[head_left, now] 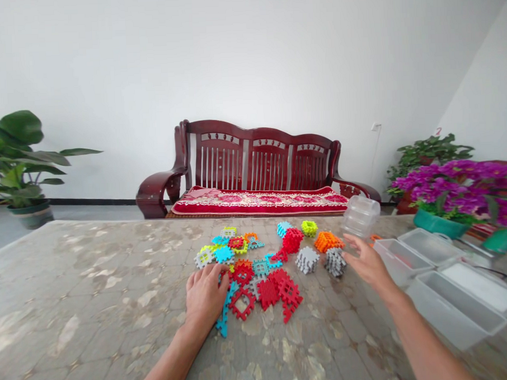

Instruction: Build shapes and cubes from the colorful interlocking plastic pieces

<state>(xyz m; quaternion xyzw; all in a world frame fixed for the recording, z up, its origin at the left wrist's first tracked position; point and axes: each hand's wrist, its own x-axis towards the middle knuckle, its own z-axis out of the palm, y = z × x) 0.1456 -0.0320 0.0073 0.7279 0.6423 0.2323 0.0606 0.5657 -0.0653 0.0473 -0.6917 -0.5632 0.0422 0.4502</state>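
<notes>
Loose interlocking plastic tiles with toothed edges lie in a spread on the table, among them red tiles [268,293], blue tiles [223,254] and a light-blue window tile [260,267]. My left hand [207,290] rests palm down at the left edge of this spread, its fingertips by the blue and red tiles. It seems to hold nothing. My right hand [366,263] hovers beside a dark grey stack of tiles [335,262], thumb and fingers apart. An orange stack [328,241], a light grey stack [307,260] and a red stack [293,240] stand close by.
Clear plastic boxes [458,304] with open lids occupy the table's right side, and another clear container [361,216] stands behind my right hand. Purple flowers [446,187] in a green pot are at the far right. A wooden bench [218,152] stands beyond the table.
</notes>
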